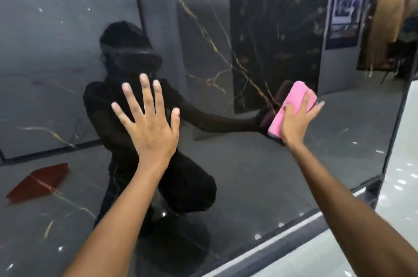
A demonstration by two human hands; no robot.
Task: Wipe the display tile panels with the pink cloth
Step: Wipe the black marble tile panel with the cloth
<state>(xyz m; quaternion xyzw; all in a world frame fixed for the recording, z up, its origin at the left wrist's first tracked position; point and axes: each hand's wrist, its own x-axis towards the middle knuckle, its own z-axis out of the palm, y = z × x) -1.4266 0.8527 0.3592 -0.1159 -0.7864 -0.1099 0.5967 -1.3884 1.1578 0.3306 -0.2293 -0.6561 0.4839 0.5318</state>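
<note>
Up close, a glossy black tile panel [237, 175] with gold veins fills the view, framed by a dark metal edge, with pale polished floor [402, 208] to its right. It mirrors a crouching person in black and a red shape on the floor. A blue poster [346, 3] hangs beyond (its writing too blurred to read). The left hand [150, 122] lies flat on the tile, fingers spread. The right hand [294, 121] presses the folded pink cloth [291, 107] against the panel, fingers fairly straight over it, cloth showing above the fingertips.
</note>
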